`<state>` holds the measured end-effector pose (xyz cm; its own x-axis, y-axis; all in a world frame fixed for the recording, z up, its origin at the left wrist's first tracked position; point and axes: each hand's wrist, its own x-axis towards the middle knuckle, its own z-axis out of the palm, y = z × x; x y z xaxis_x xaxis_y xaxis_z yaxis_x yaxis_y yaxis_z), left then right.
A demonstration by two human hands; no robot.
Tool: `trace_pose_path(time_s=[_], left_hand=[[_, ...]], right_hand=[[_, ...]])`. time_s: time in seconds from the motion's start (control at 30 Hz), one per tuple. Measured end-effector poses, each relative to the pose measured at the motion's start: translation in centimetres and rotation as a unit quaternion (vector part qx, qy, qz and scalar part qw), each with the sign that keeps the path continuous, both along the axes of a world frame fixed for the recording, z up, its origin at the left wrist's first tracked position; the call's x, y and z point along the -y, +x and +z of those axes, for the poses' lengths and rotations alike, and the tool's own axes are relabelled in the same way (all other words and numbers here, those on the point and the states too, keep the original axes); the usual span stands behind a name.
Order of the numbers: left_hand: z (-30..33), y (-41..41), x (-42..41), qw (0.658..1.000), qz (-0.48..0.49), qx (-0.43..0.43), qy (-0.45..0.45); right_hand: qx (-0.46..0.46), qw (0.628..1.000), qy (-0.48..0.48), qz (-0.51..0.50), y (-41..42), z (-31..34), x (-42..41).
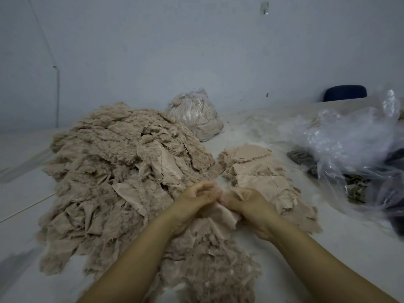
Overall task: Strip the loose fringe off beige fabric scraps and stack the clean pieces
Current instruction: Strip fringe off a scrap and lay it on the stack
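Observation:
A big heap of fringed beige fabric scraps [122,162] covers the left and middle of the white table. To its right lies a flatter stack of smooth beige pieces [260,171]. In front of both, my left hand [194,200] and my right hand [247,204] meet, fingers curled, each pinching the same small beige scrap [223,215] between them. The scrap hangs down below the fingers over fluffy scraps near the front edge. Pale fluff shows at the fingertips.
A clear bag stuffed with beige fluff [196,114] stands behind the heap. Crumpled clear plastic bags [349,141] with dark fabric bits fill the right side. A dark blue chair back [345,92] shows by the wall.

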<state>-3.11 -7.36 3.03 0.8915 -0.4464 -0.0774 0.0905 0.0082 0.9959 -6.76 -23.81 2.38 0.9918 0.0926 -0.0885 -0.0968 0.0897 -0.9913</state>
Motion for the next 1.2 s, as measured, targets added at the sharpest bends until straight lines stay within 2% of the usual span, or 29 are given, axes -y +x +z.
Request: trace_pose_path(time_s=[0.17,0.37,0.5,0.57,0.67,0.7,0.73,0.83,0.9,0.93,1.03,1.1,1.13,1.2], left_hand=[[0.3,0.1,0.6,0.996,0.004,0.074,0.044],[-0.5,0.0,1.6,0.975,0.100,0.180,0.088],[-0.1,0.2,2.0,0.958,0.060,0.246,0.132],[-0.1,0.6,2.0,0.953,0.088,0.257,0.135],[-0.4,1.3,1.3,0.938,0.281,0.196,0.051],[-0.6,1.5,1.0,0.930,0.329,0.166,0.020],[-0.7,1.5,0.9,0.933,0.336,0.129,0.002],[-0.8,0.0,2.5,0.977,0.207,0.004,-0.043],[-1.1,-0.9,4.0,0.990,0.133,-0.002,-0.043],[-1.2,-1.1,4.6,0.989,0.140,0.017,-0.035],[-1.6,-0.8,4.7,0.966,0.242,0.093,-0.001],[-1.6,-0.3,3.8,0.959,0.257,0.117,0.015],[-1.5,0.0,3.2,0.958,0.255,0.131,0.029],[-1.5,0.6,1.6,0.953,0.236,0.166,0.092]], right_hand=[[0.019,0.997,-0.073,-0.016,0.1,-0.1,-0.5],[0.012,0.999,-0.033,0.009,0.1,0.6,-0.2],[0.009,0.997,-0.055,0.046,0.0,0.7,-0.1],[0.020,0.999,-0.031,0.040,0.0,0.7,-0.3],[0.027,0.998,0.053,-0.032,0.4,0.7,-0.4],[0.017,0.993,0.105,-0.051,0.4,0.8,-0.4],[0.008,0.984,0.164,-0.066,0.7,0.7,-0.3],[-0.014,0.952,0.290,-0.098,1.0,0.7,-0.5],[-0.011,0.941,0.313,-0.129,1.3,0.4,-1.0],[-0.008,0.937,0.316,-0.147,1.4,0.2,-1.2],[0.005,0.929,0.289,-0.233,2.0,0.1,-0.6],[0.028,0.921,0.246,-0.301,2.5,0.3,1.1],[0.042,0.922,0.186,-0.336,2.9,0.2,2.2],[0.068,0.923,-0.018,-0.379,3.3,0.1,4.6]])
